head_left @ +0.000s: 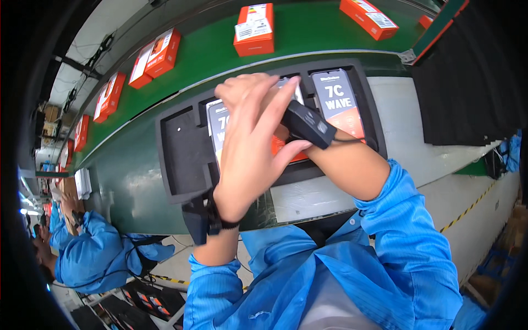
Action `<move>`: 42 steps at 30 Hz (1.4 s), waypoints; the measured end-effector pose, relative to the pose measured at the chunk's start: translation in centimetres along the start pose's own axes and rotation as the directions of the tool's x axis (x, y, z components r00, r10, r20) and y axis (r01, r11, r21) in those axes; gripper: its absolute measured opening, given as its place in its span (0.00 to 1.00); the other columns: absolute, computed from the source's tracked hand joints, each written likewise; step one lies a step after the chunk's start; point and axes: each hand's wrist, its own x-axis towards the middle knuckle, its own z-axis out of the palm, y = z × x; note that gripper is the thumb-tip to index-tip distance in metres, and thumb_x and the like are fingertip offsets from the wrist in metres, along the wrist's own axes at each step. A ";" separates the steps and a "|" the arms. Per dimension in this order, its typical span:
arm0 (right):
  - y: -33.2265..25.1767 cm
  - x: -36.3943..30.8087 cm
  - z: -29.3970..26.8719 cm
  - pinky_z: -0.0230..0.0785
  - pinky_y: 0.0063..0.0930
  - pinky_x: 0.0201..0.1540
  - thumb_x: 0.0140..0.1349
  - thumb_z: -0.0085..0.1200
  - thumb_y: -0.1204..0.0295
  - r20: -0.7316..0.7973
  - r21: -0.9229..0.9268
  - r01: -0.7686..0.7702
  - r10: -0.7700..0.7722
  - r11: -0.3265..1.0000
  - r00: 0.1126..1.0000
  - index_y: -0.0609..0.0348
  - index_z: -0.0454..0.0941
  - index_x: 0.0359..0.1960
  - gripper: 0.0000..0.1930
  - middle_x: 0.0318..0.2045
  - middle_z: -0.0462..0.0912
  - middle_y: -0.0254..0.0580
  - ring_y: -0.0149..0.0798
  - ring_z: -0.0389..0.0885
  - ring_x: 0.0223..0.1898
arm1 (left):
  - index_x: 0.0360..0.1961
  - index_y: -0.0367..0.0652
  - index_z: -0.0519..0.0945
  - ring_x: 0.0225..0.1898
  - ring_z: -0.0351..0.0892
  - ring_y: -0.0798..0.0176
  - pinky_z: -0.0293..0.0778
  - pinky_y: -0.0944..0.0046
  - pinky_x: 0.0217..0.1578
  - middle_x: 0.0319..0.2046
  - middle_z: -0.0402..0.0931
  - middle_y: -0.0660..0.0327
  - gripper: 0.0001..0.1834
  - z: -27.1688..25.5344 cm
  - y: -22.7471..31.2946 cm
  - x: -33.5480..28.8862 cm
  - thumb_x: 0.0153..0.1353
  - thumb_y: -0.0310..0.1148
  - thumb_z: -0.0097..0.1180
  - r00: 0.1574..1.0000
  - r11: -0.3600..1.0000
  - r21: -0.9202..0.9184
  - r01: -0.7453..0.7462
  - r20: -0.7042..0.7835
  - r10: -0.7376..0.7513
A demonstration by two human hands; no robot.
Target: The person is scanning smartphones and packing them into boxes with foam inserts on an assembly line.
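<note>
My left hand (250,135) is over the middle of a black foam tray (163,157), its fingers stretched and thumb apart. Behind it my right hand (234,88) crosses to the left, near the tray's far edge. Its fingers are largely covered, so any grip is hidden. Smartphones with grey and orange printed front film lie in the tray's recesses. The right smartphone (336,99) shows fully; the left smartphone (216,118) is partly under my hands, and orange film shows between my wrists. The tray's leftmost recess is bare. Black devices are strapped to both wrists.
Beyond the tray, a green conveyor (308,33) carries several orange boxes, one orange box (254,30) straight ahead. A black cloth (456,82) hangs at the right. At the left, a co-worker in a blue smock (102,250) works at the same bench.
</note>
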 end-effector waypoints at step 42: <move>-4.2 0.2 0.5 0.60 0.31 0.47 0.43 0.67 0.64 0.188 0.098 -0.217 0.196 0.971 0.963 0.65 0.71 0.46 0.29 0.34 0.76 0.41 0.39 0.73 0.40 | 0.59 0.29 0.67 0.53 0.76 0.47 0.70 0.56 0.54 0.51 0.75 0.42 0.49 -15.1 -44.5 15.5 0.39 0.50 0.68 0.707 0.572 0.458 0.681 -0.207 -0.676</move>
